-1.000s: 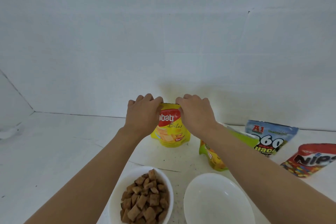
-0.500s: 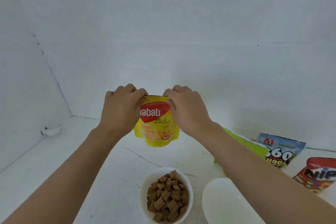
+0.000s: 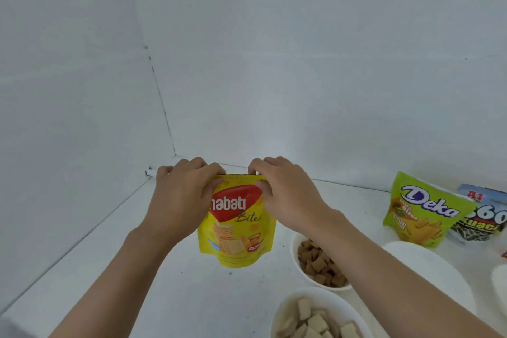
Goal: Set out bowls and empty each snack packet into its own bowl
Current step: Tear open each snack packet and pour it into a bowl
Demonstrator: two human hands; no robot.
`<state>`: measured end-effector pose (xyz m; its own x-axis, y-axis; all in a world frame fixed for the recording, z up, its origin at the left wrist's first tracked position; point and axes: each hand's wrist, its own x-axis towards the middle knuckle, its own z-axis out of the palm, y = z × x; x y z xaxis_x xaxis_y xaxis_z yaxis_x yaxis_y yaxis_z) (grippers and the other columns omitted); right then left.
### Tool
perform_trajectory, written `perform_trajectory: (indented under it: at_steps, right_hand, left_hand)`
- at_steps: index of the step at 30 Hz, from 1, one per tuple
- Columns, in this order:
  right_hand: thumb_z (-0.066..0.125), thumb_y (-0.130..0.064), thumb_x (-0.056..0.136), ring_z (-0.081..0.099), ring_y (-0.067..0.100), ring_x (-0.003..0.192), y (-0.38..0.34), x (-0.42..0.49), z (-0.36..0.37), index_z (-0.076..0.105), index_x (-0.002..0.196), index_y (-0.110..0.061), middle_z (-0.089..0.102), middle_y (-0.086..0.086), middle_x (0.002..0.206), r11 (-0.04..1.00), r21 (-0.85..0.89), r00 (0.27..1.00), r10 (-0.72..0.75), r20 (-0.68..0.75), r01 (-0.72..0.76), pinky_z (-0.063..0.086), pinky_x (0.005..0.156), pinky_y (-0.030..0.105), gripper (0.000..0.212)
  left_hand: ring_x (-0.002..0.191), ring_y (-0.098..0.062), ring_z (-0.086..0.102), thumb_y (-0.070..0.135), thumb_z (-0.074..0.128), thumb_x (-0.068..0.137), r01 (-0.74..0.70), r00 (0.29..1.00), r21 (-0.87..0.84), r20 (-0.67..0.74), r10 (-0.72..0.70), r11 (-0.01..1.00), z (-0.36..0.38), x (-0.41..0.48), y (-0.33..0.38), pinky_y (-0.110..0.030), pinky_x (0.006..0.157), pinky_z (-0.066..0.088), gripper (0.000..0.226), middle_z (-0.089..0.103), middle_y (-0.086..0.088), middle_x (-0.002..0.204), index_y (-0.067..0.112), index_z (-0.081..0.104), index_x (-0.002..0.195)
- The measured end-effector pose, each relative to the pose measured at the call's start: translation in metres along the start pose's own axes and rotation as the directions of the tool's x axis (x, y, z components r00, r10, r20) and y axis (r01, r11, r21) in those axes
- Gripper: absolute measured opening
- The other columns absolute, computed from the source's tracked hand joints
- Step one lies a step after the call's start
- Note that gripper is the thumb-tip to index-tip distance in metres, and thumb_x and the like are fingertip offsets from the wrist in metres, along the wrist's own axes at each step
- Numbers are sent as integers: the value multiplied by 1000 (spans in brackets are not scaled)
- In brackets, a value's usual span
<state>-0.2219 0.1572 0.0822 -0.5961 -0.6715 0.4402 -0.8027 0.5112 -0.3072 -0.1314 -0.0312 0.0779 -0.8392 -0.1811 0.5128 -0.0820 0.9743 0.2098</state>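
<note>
While the yellow foil "nabati Bites" snack pouch is held upright at mid-view, its top edge is pinched at both corners. The left corner is gripped by the left hand and the right corner by the right hand. Thumbs are pressed on the printed front and fingers are curled over the top to the back. A short strip of the top edge is left bare between the hands. The seal looks unbroken, but its far side is hidden. Whether the pouch base touches the white tabletop cannot be told.

Just right of the pouch and slightly nearer the camera, a round white bowl filled with brown pillow-shaped pieces is seen, partly covered by the right forearm. Nearer still, below and right of the pouch, a second white bowl holding pale square wafer pieces is cut off by the bottom edge. Further right of the pouch, past the forearm, a third white bowl is seen; only plain white inside is shown.

Well right of the pouch, a green plastic "Deka" packet is stood upright. It overlaps a blue-and-black "360" seed packet just behind it. A white rounded shape at the far right edge is cropped — not identifiable.

Behind the pouch, white wall panels are joined at a corner seam just beyond the left hand.
</note>
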Motion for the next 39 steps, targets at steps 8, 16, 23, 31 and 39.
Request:
perform_trajectory:
  at_steps: [8,16,23,31,39]
  right_hand:
    - [48,0,86,44,16,90,-18,-38,57,43,106,-31,56,-12,94,998,17,996,65,66,-66,42,82,42,37]
    - [55,-4,90,52,16,93,-19,-52,81,52,103,-28,59,-12,93,999,-8,994,53,-98,-54,43,85,42,27]
    - [68,-10,89,57,14,95,-18,-55,93,68,94,-21,66,-14,90,999,34,967,-23,-255,32,45,86,42,12]
    - [68,-18,88,61,15,99,-19,-48,103,77,101,-23,70,-10,103,996,48,968,-60,-242,73,46,89,44,16]
    - [53,-33,95,60,14,101,-21,-50,100,76,108,-26,69,-10,108,994,76,983,-66,-172,80,45,90,41,27]
  left_hand:
    - [82,-14,58,40,44,96,34,995,-63,92,-28,997,36,-56,-24,-41,81,41,25,59,13,86,35,68,102]
    - [86,-12,62,30,56,98,72,997,-239,25,-68,968,49,-78,-31,-35,73,51,19,59,12,95,31,65,114]
    - [83,-2,61,13,74,88,118,980,-369,-107,-168,922,43,-92,-42,-6,67,41,11,65,13,93,20,75,96]
    - [86,-10,66,11,77,86,10,984,-330,-165,-69,944,43,-87,-50,-38,66,55,9,68,10,98,17,78,93]
    - [79,-15,68,11,78,86,-26,977,-241,-210,-26,970,45,-85,-49,-34,71,47,9,73,8,93,19,80,90]
